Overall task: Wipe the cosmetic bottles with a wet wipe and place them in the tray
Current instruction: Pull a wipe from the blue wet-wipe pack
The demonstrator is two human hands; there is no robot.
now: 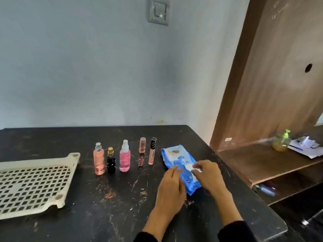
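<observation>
Both hands are working the blue wipe pack (180,169): left hand (172,186) is lying flat, steadying it; right hand (207,173) is pinching a white wipe (190,167). Five bottles (125,157) are standing unwiped beside the bare tray (69,173).

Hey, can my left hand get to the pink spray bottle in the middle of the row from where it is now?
Probably yes. The left hand rests on the wet wipe pack, and bare table lies between it and the pink spray bottle. Only the two slim tubes stand nearby, rightward.
</observation>
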